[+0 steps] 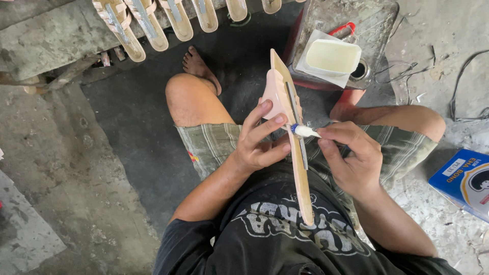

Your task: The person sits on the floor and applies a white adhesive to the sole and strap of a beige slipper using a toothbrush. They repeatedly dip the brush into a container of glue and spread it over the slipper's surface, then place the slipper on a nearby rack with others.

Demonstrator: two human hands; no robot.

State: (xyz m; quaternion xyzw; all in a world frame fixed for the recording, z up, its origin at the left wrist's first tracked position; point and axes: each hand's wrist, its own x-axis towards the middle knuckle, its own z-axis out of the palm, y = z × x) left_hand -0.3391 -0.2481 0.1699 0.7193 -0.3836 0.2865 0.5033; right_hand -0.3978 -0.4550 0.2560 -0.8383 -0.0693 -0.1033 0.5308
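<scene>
My left hand (260, 140) grips a pale pink sandal sole with its strap (285, 102), held on edge over my lap. A thin metal strip runs down the sole's middle. My right hand (351, 155) pinches a small brush (304, 131) whose white, glue-laden tip touches the sole beside my left fingers. I sit on the ground in plaid shorts and a black shirt.
A white tub of pale glue (333, 57) rests on a metal can (356, 30) ahead. A row of several finished soles (153, 23) leans on a concrete ledge at top. A blue tin (463, 181) lies at right. My bare foot (201, 69) is ahead.
</scene>
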